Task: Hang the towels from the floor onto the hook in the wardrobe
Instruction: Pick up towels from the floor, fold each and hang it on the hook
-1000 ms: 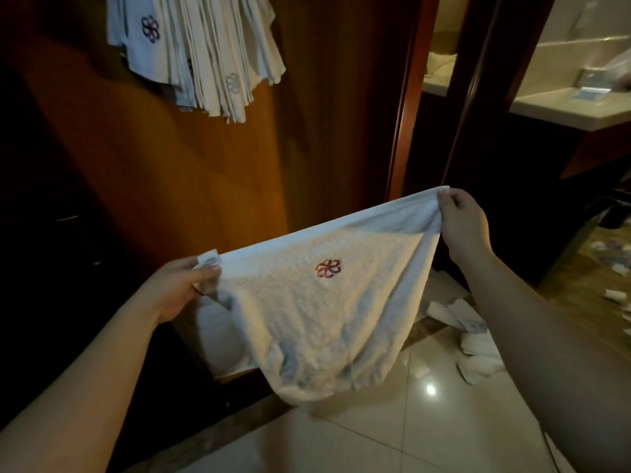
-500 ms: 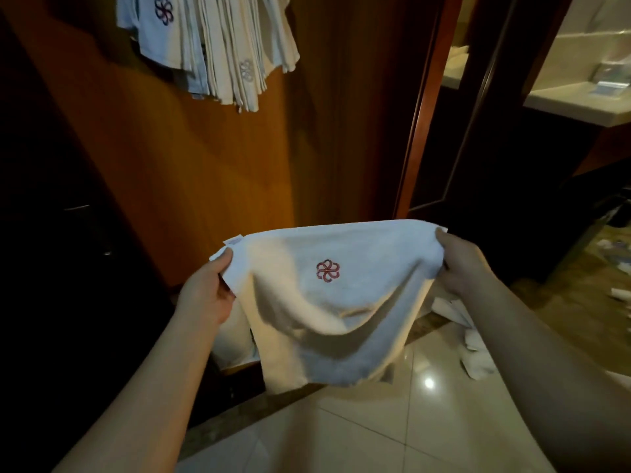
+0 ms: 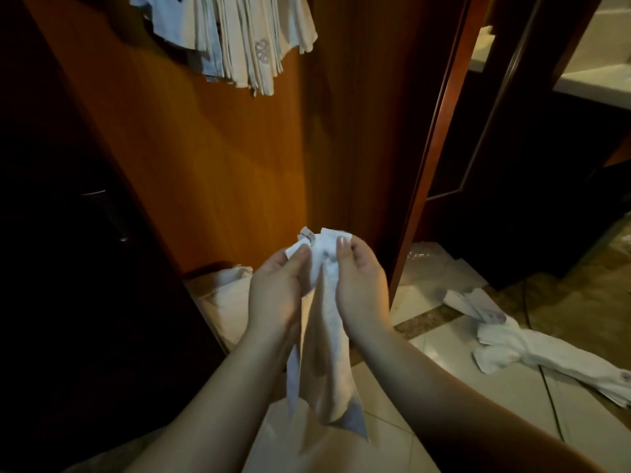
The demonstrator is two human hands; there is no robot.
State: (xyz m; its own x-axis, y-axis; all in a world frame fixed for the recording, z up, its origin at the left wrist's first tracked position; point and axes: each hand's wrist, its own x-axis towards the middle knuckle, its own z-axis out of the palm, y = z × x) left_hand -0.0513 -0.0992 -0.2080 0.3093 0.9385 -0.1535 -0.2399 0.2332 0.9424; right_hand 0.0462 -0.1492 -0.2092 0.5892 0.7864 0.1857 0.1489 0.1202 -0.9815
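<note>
- Two bare hands meet at the centre of the view, in front of an orange-brown wooden wardrobe panel.
- The left hand and the right hand each pinch the top corners of a white terry towel, thumbs pressed against the cloth; the two corners are drawn together and nearly touch.
- The towel hangs folded lengthwise between the forearms, its long axis running up and down, upper end at the fingertips, lower end pointing at the pale glossy floor tiles.
- A small label sticks up from the towel's top edge; its print is too small to read.
- Above and to the left, a bundle of white hung towels fans down against the panel; its top and whatever holds it are cut off by the upper edge.
- Bare wooden panel lies between the hands and that bundle.
- To the right, a reddish wooden door frame stands close beside the right hand.
- More crumpled white towels lie on the tiles at lower right, well apart from the hands.
- A pale cloth heap sits at the wardrobe's foot, partly hidden behind the left hand.
- The left side of the view is too dark to make out.
</note>
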